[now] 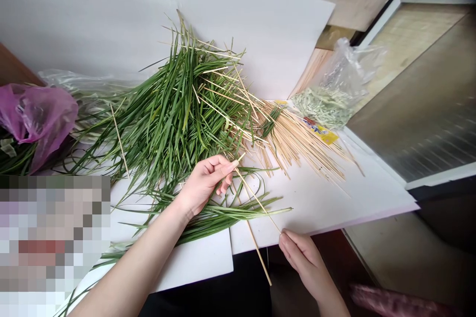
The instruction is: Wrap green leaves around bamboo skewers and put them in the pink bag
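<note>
My left hand (208,181) is closed in a pinch on a garlic chive, whose pale stem end (241,157) pokes out past the fingertips. In my right hand (303,252) is the lower end of a thin bamboo skewer (257,199). The skewer slants up to my left fingertips; whether its tip pierces the chive is too small to tell. Below my left hand lies a small bunch of green chives (223,215) across the table's front. A second skewer (258,250) juts past the table edge between my hands.
A tall heap of chives (178,104) with skewers across it leans at the back. Many loose skewers (297,143) spread to its right, by a clear plastic bag (327,99). A purple bag (40,114) sits left. The white table (372,193) ends near a framed glass panel (424,84).
</note>
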Available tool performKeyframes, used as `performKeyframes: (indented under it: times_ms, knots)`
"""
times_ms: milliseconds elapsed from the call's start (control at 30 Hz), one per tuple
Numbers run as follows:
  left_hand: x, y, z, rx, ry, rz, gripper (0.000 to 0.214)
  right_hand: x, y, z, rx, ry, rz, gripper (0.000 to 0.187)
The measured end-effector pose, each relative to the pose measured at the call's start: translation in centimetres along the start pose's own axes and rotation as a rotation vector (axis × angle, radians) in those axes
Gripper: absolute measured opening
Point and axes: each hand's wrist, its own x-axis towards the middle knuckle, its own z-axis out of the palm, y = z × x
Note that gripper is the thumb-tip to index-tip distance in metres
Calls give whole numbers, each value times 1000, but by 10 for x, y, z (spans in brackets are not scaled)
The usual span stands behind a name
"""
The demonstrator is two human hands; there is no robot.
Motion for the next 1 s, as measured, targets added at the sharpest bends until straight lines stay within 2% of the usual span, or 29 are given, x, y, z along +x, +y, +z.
performKeyframes:
  times_ms: [133, 200, 367, 467, 633, 933, 1000]
  knots:
    - [-1, 1, 3, 88, 53, 83, 33, 0, -1, 1, 22, -1, 8, 61]
    - [-2, 1, 6, 113, 53, 81, 33, 0, 0, 1, 29, -7, 7, 61]
    - [-7, -11, 15, 195, -95, -19, 31, 0, 3, 0, 22, -7, 5, 60]
    - [-10, -21, 23, 321, -190, -19, 31, 1, 6, -1, 18, -11, 2, 59]
    - [-15, -24, 29, 510, -180, 80, 30, 1, 8, -2, 15, -19, 1, 59]
    - [-17, -27, 33, 447, -259, 16, 30, 2, 8, 0, 17, -6, 9, 61]
    - [-16, -26, 33, 461, -275, 38, 30, 1, 8, 0, 41, 10, 27, 62]
